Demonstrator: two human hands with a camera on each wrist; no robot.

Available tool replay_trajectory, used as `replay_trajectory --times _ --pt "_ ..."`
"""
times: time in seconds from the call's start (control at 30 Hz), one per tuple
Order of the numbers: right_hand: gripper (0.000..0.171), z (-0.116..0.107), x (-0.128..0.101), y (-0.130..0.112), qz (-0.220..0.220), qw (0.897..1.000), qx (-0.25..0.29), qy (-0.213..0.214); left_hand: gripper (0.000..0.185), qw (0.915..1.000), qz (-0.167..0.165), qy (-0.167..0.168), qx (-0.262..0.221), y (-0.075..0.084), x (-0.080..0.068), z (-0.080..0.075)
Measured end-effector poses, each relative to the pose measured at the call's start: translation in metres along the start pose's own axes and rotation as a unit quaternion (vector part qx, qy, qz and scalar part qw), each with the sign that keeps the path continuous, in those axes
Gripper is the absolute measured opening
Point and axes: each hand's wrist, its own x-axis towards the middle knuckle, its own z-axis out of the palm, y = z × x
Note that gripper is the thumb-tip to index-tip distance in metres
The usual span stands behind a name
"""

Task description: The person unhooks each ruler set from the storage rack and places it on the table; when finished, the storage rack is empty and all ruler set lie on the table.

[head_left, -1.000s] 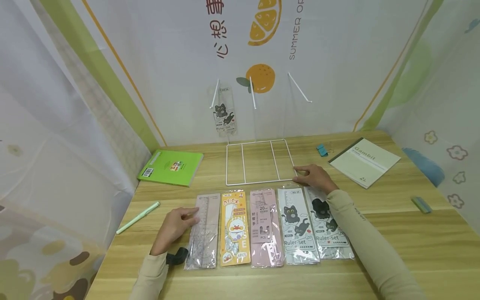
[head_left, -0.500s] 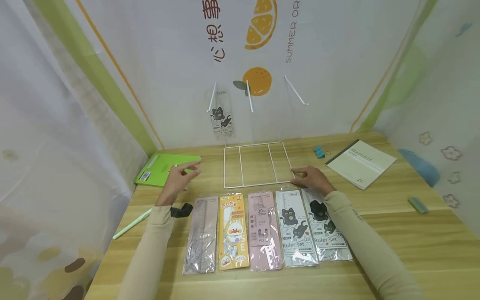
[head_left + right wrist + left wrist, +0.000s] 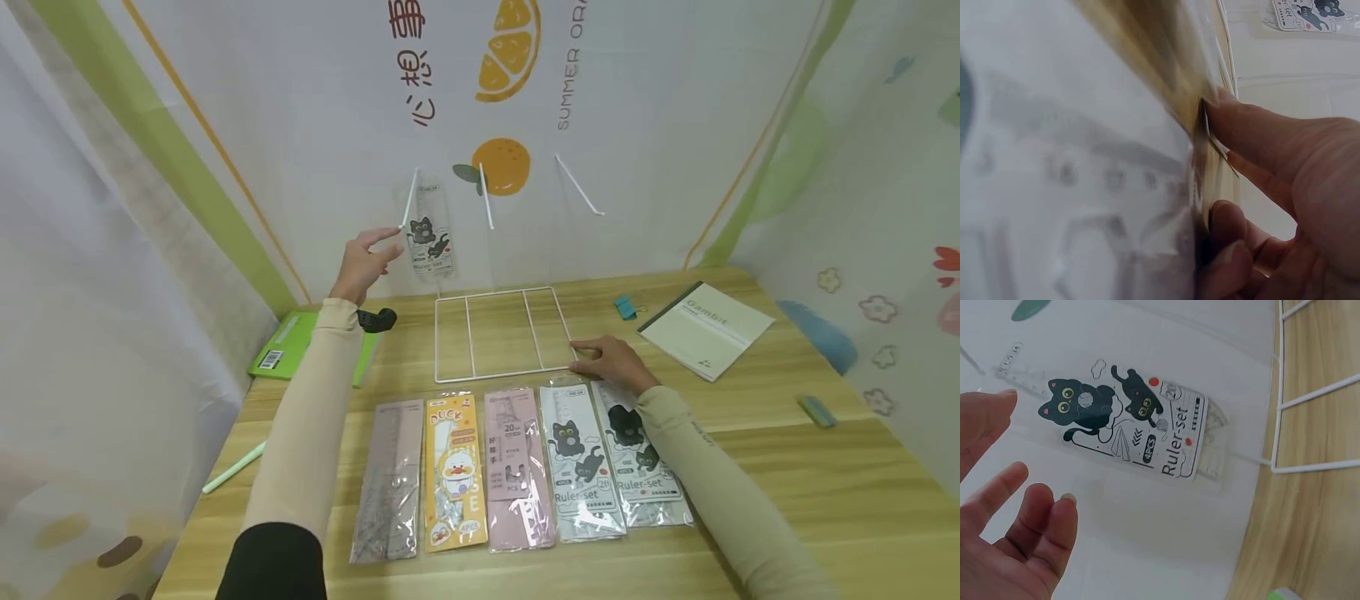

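My left hand (image 3: 365,265) is raised at the tip of the left white hook (image 3: 409,198), index finger extended, thumb and fingers apart. From that hook hangs a clear ruler-set packet (image 3: 431,242) with black cats. The left wrist view shows the packet (image 3: 1129,425) just beyond my fingertips, nothing between them. Down on the table, my right hand (image 3: 615,364) pinches the front right corner of the white wire rack's base (image 3: 470,337). In the right wrist view a ruler packet (image 3: 1066,156) fills the near side, beside the curled fingers (image 3: 1229,225).
Several ruler packets lie in a row in front: plain pink, yellow duck (image 3: 456,475), pink and black-cat ones. A green book (image 3: 277,354) and pen (image 3: 234,468) are left. A notebook (image 3: 705,331), blue binder clip (image 3: 626,307) and eraser (image 3: 817,411) are right.
My left hand has risen from the left pink packet, past the green book, to the hanging packet at the left hook. My right hand stays on the rack's corner.
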Motion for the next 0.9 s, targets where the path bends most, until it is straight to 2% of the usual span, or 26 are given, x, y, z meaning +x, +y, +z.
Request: replay_trajectory --times 0.2,0.4,0.6,0.77,0.9 --pt "0.056 0.0 0.001 -0.001 -0.003 1.0 -0.003 0.01 0.048 0.9999 -0.004 -0.009 -0.004 0.01 0.022 0.001" --pt "0.056 0.0 0.0 -0.001 0.011 1.0 0.0 0.003 0.052 0.9994 -0.017 -0.016 -0.024 0.016 0.033 0.008" --pt "0.056 0.001 0.001 -0.002 0.014 1.0 0.0 0.003 0.049 0.9992 -0.015 0.008 -0.036 0.016 0.037 0.011" --pt "0.055 -0.001 0.001 -0.002 0.015 1.0 0.0 0.006 0.045 0.9992 -0.009 0.006 -0.04 0.017 0.038 0.014" --pt "0.055 0.0 0.001 -0.001 0.021 1.0 0.001 0.003 0.047 0.9983 -0.01 -0.009 -0.057 0.016 0.037 0.017"
